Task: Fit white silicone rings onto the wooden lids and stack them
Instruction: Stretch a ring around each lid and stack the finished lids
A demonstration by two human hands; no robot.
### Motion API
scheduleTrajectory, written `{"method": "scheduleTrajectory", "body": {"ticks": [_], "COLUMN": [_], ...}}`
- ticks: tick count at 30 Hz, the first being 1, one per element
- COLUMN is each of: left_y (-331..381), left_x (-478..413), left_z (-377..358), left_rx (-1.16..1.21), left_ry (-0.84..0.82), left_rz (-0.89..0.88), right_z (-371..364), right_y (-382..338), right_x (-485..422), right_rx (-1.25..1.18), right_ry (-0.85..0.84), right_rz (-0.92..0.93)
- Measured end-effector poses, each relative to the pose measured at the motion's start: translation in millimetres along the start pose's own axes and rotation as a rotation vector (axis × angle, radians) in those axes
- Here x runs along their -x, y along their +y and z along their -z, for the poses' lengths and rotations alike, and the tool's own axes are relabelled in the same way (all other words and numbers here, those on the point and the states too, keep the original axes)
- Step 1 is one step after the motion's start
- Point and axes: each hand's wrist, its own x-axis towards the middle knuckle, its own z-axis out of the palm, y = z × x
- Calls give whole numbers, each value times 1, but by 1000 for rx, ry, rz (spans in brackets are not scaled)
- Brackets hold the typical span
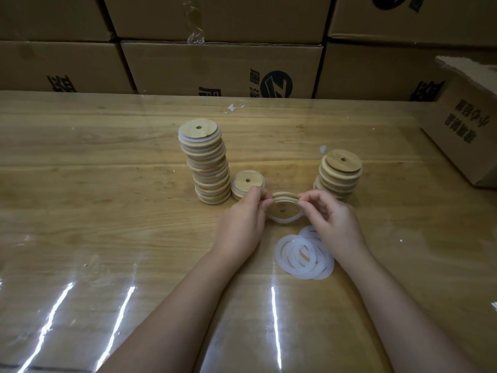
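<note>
Mid-frame: left hand [240, 222] and right hand [334, 219] pinch one lid [282, 208], ring [285, 220] apparently half-seated. Tall stack [207, 168] done; right stack [339, 177] and loose rings [304, 254] remain.

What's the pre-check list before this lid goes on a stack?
1. Lid held by both hands, left hand and right hand: ok.
2. Ring seated all round the lid: not ok, its near side bulges loose below the lid.
3. Short stack beside the tall stack has a free top: ok.
4. Tall stack straight: not ok, its lids sit offset and it leans.
5. Spare rings at hand on the table: ok.
6. Right stack lids without rings: cannot tell.
</note>
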Motion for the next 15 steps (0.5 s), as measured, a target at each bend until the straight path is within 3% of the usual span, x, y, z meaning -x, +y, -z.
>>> {"method": "scheduleTrajectory", "body": {"ticks": [9, 15], "left_y": [-3, -4], "left_x": [-2, 0], "left_z": [2, 1], "left_rx": [26, 120], "left_ry": [-4, -1], "left_rz": [-23, -17], "right_z": [0, 1], "right_y": [3, 5], "right_x": [1, 1], "right_rx": [76, -66], "right_ry": [30, -32], "right_rz": [54, -65]}}
